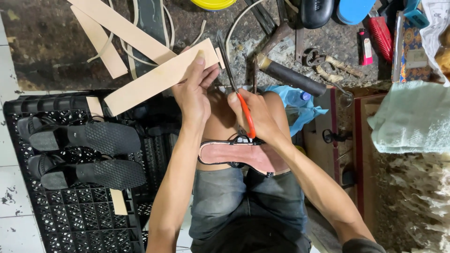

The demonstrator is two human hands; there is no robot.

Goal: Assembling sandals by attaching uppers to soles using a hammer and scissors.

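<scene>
Cluttered floor crowds left hand (193, 96) gripping strip (159, 77), right hand (258, 115) scissors (236, 89)

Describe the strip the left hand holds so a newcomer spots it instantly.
Start at the black plastic crate on the left holding two black shoes. The tan strip runs diagonally from its top edge up to the left hand. It alone meets the orange-handled scissors.
</scene>
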